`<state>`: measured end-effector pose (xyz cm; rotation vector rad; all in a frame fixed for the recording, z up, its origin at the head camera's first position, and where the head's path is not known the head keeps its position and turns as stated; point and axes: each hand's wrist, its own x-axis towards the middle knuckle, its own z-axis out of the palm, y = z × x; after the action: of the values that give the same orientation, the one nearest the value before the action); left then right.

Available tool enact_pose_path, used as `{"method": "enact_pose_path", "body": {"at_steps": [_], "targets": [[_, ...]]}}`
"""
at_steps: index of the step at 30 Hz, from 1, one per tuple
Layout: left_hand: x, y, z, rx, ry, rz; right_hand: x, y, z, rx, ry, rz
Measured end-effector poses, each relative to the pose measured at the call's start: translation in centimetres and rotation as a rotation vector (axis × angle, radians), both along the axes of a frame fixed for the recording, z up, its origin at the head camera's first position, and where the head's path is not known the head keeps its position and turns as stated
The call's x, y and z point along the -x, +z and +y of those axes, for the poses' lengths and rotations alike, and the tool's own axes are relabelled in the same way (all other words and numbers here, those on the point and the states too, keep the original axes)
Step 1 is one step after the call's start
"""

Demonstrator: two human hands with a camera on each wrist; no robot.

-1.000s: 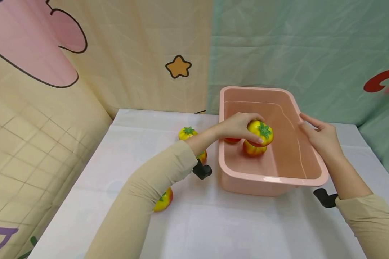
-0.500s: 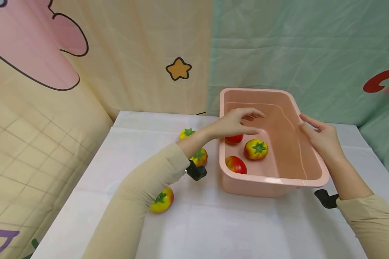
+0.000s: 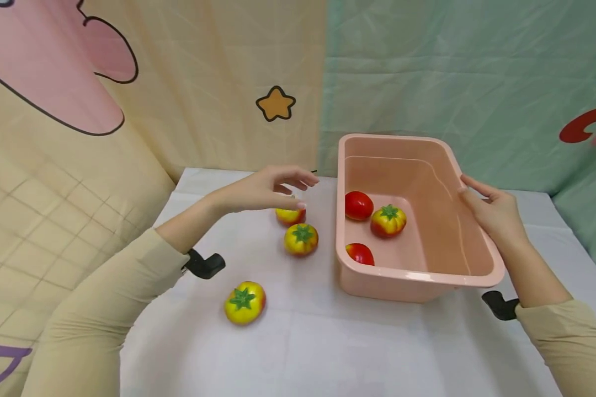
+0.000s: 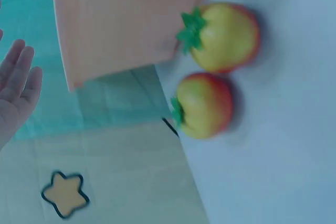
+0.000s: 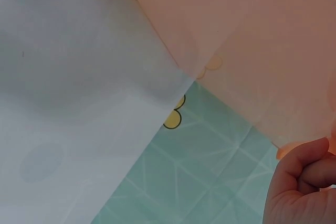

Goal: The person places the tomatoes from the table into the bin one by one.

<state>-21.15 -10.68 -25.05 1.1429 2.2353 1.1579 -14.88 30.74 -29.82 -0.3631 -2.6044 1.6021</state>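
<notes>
Over the far left part of the bench (image 3: 298, 353), the person's left hand (image 3: 265, 190) hung in the air, its fingers loosely bent, the thumb apart from them, with nothing in their grasp. Below, partly hidden by the thumb, sat the far tomato (image 3: 289, 218); seen from the left wrist, a gap showed between hand and fruit. The middle tomato (image 3: 301, 240) lay just beside it on the near side, though I couldn't tell whether the two touched. Nearer and further left, well apart, rested the near tomato (image 3: 245, 303).

On the right stood a pink tub (image 3: 412, 277), its right rim gripped by the right hand (image 3: 496, 212). Inside were a leafy tomato (image 3: 388, 221), a red tomato (image 3: 359, 205) near the left wall, and a third tomato (image 3: 360, 254), half hidden by the near rim.

To my eye, the far pair was the weak spot: fingers coming down off-centre could have nudged the round far tomato into its neighbour, or sent it toward the bench's far edge. The black piece (image 3: 205, 264) at the left wrist, swung low, might have bumped the near tomato. A careless tug on the rim could have tipped the tub and set its contents rolling.
</notes>
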Motion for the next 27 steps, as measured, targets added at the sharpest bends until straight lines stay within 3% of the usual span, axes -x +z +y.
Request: {"method": "enact_pose_path", "body": {"at_steps": [5,9,12,21,27], "targets": [[-1.0,-1.8,-4.0,0.018,0.021,-0.073,0.0,-0.1,0.0,0.003,0.004,0.002],[-2.1,-4.3,-6.7,0.096,-0.013,-0.120,0.0,-0.1,0.0,-0.013,0.008,0.004],[-2.9,-6.4,-8.2,0.154,-0.043,-0.193,0.1,0.0,0.0,-0.006,0.005,0.009],[-3.9,-11.2,-10.3,0.153,-0.130,-0.459,0.0,0.0,0.1,-0.002,-0.011,0.008],[-4.3,-13.5,-10.7,0.196,-0.214,-0.552,0.1,0.0,0.1,0.013,-0.016,0.007]]}}
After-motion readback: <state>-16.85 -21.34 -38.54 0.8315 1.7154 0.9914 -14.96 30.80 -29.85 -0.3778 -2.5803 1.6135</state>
